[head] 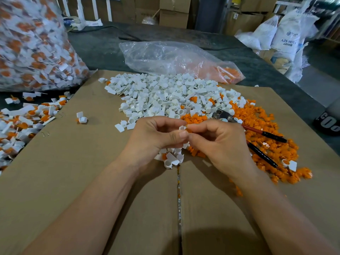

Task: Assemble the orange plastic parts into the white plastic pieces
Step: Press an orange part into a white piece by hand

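White piece (182,128), small and cup-shaped, was held over the middle of the cardboard (73,172) that covered the worktop (103,46). The left hand (156,138) pinched it between thumb and forefinger. The right hand (217,144) met it tip to tip, with its fingers curled and its thumb and forefinger pressed together on what looked like an orange part (189,131), mostly hidden.

Directly under the hands lay a small heap (171,159) of white pieces. A large white pile (165,96) spread beyond the hands toward the far edge. An orange pile (261,122) ran toward the right edge, with pliers (265,134) lying on it. Finished pieces (22,124), white with orange inside, were scattered along the left edge. Behind them, at the far left corner, stood a full bag (33,43) of what looked like the same. A clear bag (174,59) holding some orange parts lay at the far edge.

The step in hand appeared to be seating one orange part into one white piece. The next move would likely call for lining the part up with the cup's opening and pressing it squarely home. The left hand's grip would have to stay firm so the piece did not twist.
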A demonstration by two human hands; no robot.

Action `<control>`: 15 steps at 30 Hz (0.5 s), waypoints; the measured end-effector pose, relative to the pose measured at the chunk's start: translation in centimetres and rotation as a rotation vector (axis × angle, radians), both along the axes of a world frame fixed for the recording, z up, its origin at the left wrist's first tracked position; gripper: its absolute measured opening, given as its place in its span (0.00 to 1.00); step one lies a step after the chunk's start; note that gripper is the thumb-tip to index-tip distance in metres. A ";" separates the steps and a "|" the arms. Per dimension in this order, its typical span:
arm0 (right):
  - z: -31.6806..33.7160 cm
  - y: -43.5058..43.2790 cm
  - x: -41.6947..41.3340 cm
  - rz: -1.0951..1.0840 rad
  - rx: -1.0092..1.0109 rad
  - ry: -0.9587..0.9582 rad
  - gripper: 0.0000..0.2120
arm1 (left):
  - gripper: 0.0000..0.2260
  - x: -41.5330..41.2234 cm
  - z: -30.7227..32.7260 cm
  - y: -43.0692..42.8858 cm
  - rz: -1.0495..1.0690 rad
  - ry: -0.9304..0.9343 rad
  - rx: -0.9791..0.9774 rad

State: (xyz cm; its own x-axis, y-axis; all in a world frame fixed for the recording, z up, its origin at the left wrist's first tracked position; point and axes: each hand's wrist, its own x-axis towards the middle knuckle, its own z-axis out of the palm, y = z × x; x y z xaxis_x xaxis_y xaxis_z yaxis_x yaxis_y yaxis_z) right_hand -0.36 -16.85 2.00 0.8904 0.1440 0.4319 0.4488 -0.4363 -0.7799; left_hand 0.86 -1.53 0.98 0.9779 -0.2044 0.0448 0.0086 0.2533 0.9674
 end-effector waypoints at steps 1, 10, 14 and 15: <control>0.0 0.0 0.0 -0.002 0.012 -0.016 0.11 | 0.09 0.0 0.0 -0.1 0.011 0.028 -0.046; -0.7 -0.1 0.9 -0.021 -0.079 -0.249 0.14 | 0.11 0.0 0.4 -0.2 -0.047 0.074 -0.064; -0.8 -0.1 1.0 -0.013 -0.051 -0.220 0.14 | 0.14 -0.2 0.5 -0.3 -0.022 0.085 -0.049; -0.7 0.0 0.9 -0.008 -0.024 -0.203 0.15 | 0.14 -0.2 0.6 -0.3 -0.015 0.085 -0.055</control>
